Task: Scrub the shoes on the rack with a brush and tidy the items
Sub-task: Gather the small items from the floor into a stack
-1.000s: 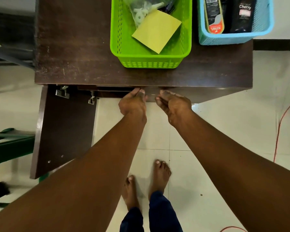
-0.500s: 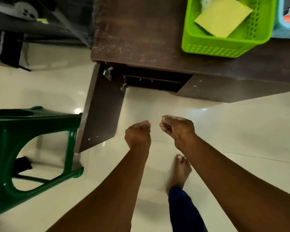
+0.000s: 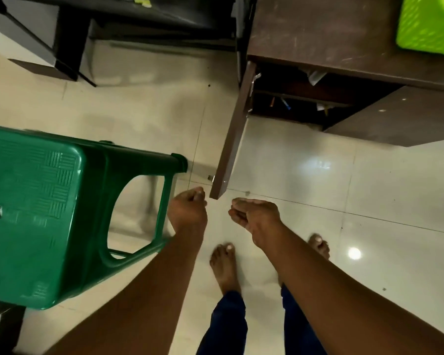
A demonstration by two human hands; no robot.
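Pale floor tiles [image 3: 305, 175] stretch below a brown cabinet [image 3: 318, 34] with its door [image 3: 232, 139] swung open; shoes are out of sight. Left hand [image 3: 187, 211] and right hand [image 3: 256, 216] hover with fingers loosely curled, holding nothing, beside a green stool [image 3: 36, 213].

Both hands have come away from the cabinet's front edge: the left hand [image 3: 187, 210] and right hand [image 3: 256, 217] now hang over the floor, fingers loosely curled, empty. The green stool [image 3: 44, 213] is now at nine o'clock, and the right cabinet door [image 3: 385, 119] stands ajar.
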